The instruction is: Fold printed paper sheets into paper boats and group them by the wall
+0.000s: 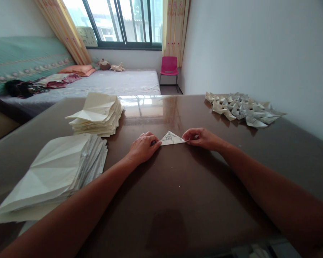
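A small triangle of folded paper (172, 139), white with dark printed marks, is held between my two hands just above or on the brown tabletop. Its left corner is pinched by the thumb and fingers of my left hand (145, 146). My right hand (200, 138) grips the opposite corner the same way, fingertips pressed together. The triangle's peak points away from me and its long edge faces me. Whether its underside touches the table I cannot tell.
On the left of the glossy brown table (161, 200) lie a stack of creased cream paper (97, 114) and a nearer stack of creased paper sheets (56, 168). Several folded paper boats (242, 109) cluster at the far right by the wall. Beyond are a bed (129, 80) and a pink chair (169, 66).
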Demonstrator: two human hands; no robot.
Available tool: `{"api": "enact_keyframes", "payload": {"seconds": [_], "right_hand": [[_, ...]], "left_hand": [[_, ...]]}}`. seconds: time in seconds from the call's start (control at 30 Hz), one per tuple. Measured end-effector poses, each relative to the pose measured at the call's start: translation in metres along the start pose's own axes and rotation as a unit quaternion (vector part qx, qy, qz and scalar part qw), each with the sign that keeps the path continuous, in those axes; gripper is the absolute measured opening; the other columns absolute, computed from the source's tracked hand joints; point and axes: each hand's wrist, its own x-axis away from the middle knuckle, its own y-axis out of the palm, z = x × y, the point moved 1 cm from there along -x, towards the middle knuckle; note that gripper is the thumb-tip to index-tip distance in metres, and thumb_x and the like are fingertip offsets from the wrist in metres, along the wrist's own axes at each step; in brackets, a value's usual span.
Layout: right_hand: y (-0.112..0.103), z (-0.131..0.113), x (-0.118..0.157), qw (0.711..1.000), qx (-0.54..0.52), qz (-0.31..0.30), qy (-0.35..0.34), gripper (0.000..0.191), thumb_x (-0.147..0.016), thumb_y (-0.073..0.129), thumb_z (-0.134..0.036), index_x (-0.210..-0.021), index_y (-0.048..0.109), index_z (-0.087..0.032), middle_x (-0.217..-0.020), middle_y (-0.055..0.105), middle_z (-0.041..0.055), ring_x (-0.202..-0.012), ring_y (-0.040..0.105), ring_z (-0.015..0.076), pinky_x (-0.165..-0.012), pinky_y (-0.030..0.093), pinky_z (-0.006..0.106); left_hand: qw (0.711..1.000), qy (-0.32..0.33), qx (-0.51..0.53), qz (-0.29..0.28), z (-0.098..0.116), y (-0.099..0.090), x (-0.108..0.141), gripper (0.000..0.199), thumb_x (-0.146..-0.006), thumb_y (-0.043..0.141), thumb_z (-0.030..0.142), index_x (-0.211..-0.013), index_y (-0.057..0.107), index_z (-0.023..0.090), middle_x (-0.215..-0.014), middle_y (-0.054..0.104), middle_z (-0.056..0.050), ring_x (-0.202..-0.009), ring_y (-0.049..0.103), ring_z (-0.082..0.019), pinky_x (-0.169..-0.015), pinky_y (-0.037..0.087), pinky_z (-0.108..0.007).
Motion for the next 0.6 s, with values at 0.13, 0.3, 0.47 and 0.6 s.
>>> {"api": "enact_keyframes", "payload": {"seconds": [0.13,0.3,0.47,0.6], "right_hand": [[0.001,0.000,0.001,0.999,0.029,0.004,0.011,0.033,-0.076,0.064,-0.043,-0.093,0.071,-0.016,-0.076,0.066,0.0011,-0.069,0.056,0.0128,-0.063,0.043,0.023],[0.004,-0.001,-0.002,0.996,0.074,0.052,0.025,0.030,-0.079,0.058,-0.041,-0.090,0.071,-0.016,-0.076,0.067,0.0011,-0.068,0.055,0.0130,-0.063,0.040,0.024],[0.009,-0.005,-0.004,0.989,0.117,0.083,0.030,0.021,-0.078,0.058,-0.034,-0.088,0.067,-0.018,-0.075,0.066,0.0007,-0.066,0.056,0.0125,-0.063,0.041,0.023],[0.013,-0.010,-0.003,0.978,0.178,0.106,0.026,0.015,-0.079,0.057,-0.031,-0.085,0.064,-0.018,-0.075,0.066,0.0005,-0.066,0.057,0.0124,-0.063,0.041,0.023]], "left_hand": [[1.000,-0.003,0.003,-0.001,0.000,-0.001,0.000,0.031,-0.088,0.045,0.046,-0.084,0.067,0.025,-0.104,0.063,-0.001,-0.096,0.057,-0.021,-0.078,0.045,-0.031],[1.000,-0.020,-0.011,-0.005,0.006,-0.003,-0.001,0.033,-0.089,0.043,0.044,-0.082,0.066,0.023,-0.103,0.063,-0.003,-0.095,0.057,-0.020,-0.079,0.045,-0.031],[0.998,-0.035,-0.046,-0.004,0.010,-0.003,-0.001,0.035,-0.090,0.040,0.045,-0.078,0.063,0.022,-0.101,0.062,-0.003,-0.093,0.057,-0.020,-0.073,0.044,-0.029],[0.996,-0.042,-0.076,0.006,0.011,-0.001,-0.003,0.035,-0.091,0.039,0.046,-0.077,0.061,0.022,-0.100,0.061,-0.003,-0.093,0.057,-0.020,-0.069,0.044,-0.028]]}}
